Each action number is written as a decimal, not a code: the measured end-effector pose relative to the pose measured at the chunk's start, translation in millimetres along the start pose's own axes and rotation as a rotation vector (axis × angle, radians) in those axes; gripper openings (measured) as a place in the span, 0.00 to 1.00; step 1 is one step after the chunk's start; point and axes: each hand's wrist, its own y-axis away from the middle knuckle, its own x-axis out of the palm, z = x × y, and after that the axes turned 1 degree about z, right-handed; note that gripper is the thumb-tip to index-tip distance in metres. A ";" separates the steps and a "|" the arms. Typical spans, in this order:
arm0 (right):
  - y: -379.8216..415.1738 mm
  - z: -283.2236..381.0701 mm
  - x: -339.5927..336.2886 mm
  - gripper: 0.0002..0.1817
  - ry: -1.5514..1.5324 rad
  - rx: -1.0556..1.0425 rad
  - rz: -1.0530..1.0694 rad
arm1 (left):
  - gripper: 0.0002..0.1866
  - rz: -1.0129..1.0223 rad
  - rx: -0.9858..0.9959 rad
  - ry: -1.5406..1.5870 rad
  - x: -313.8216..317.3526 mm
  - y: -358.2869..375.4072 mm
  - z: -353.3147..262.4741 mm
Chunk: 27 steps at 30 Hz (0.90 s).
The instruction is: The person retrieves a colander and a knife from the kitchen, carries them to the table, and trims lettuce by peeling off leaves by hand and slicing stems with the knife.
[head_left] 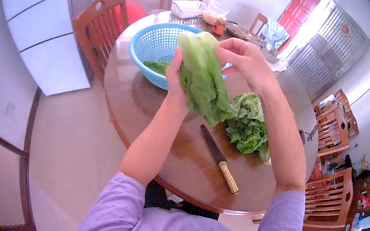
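A green head of lettuce (202,72) is held up over the table, its pale stem end at the top and its leaves hanging down to the right. My left hand (175,77) is closed round its left side, with the thumb showing. At the upper right edge, my right hand (247,63) has its fingers bent and pinched against a leaf. Behind the lettuce stands a blue plastic colander (150,43) with a green leaf (156,66) in it. More lettuce (248,126) lies on the table under my right forearm. A knife (218,159) with a dark blade and yellowish handle rests nearer to me.
The round brown table (145,118) is ringed by wooden chairs (99,28). At its far side are a white basket (188,9), an orange-red jar (219,27) and a metal bowl (270,53). Another wooden chair (327,198) stands at the right.
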 end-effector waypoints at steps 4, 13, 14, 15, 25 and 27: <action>0.3 -1.2 -0.4 0.16 -0.061 0.007 -0.113 | 0.38 -0.034 0.002 0.029 -1.2 0.9 -2.0; 1.0 -16.6 1.7 0.22 0.178 -0.182 -0.279 | 0.29 -0.122 0.029 -0.025 6.8 -1.5 -6.4; -1.1 -16.3 4.5 0.25 0.302 -0.273 -0.324 | 0.28 -0.141 0.046 -0.039 8.5 -1.8 -7.4; 0.7 -14.6 7.9 0.28 0.348 -0.314 -0.317 | 0.27 -0.167 0.063 -0.064 10.6 -1.9 -7.8; 18.9 -30.4 17.7 0.36 -0.086 -0.198 -0.199 | 0.23 -0.141 0.092 -0.134 7.9 -12.7 -0.9; 24.7 -29.3 12.9 0.31 -0.257 -0.101 -0.214 | 0.22 -0.114 0.049 -0.130 13.5 -16.2 -3.4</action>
